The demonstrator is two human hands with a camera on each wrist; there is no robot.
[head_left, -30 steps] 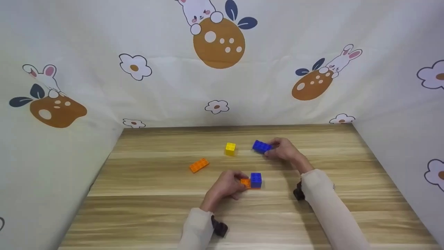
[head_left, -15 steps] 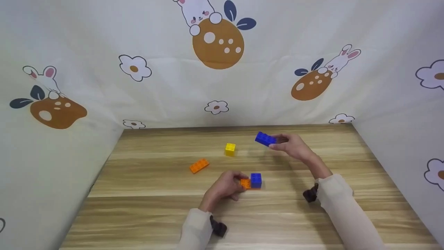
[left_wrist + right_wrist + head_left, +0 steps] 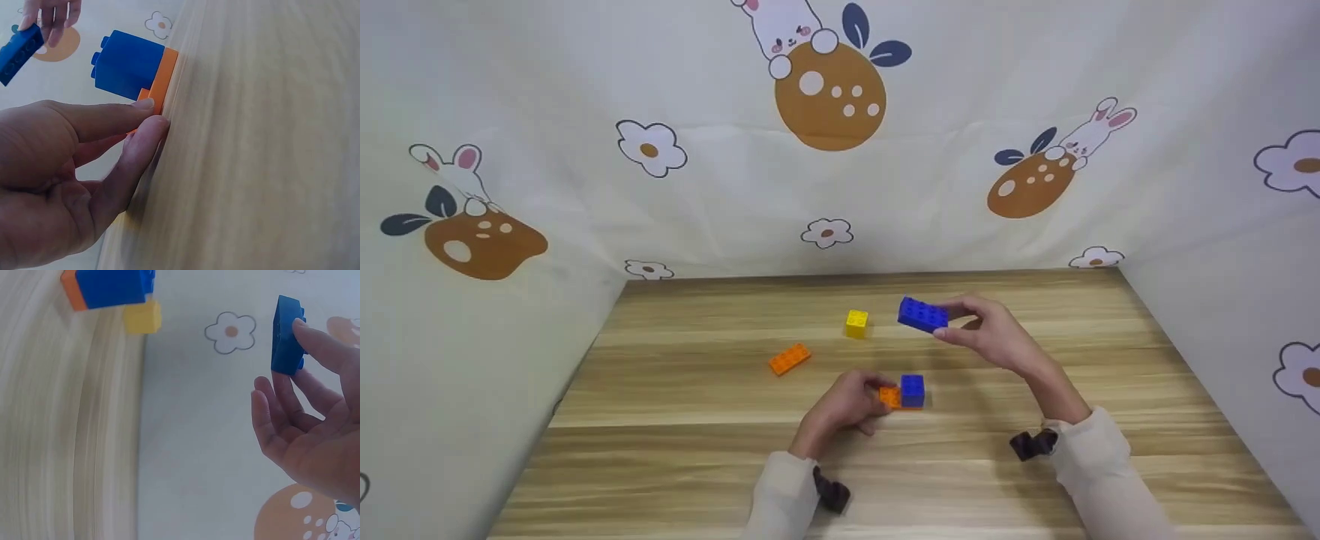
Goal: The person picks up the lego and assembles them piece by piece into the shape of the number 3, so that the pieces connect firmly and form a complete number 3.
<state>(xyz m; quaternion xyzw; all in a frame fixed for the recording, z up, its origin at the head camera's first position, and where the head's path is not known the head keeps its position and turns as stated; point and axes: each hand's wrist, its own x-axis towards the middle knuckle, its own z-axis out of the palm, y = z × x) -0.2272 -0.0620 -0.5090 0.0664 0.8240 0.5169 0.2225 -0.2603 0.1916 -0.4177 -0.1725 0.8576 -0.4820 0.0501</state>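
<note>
My left hand (image 3: pixel 851 399) pinches the left end of a flat orange building brick (image 3: pixel 889 397) low on the wooden table. On that brick's right end stands a blue brick (image 3: pixel 913 390); in the left wrist view the blue brick (image 3: pixel 128 64) shows studs on its top. Farther back, my right hand (image 3: pixel 994 334) holds a longer blue brick (image 3: pixel 922 315) between thumb and fingers, raised above the table. The right wrist view shows this long brick (image 3: pixel 287 336) from its side, with the thumb on it and the other fingers loosely curled.
A small yellow brick (image 3: pixel 856 324) stands toward the back of the table (image 3: pixel 690 450), left of the raised brick. Another flat orange brick (image 3: pixel 790 359) lies to the left. Patterned cloth (image 3: pixel 720 202) hangs behind the table and along both sides.
My right hand has lifted the long blue brick off the table, then brought it slightly left and nearer, tilting its studs toward the head camera. The left hand has stayed in place.
</note>
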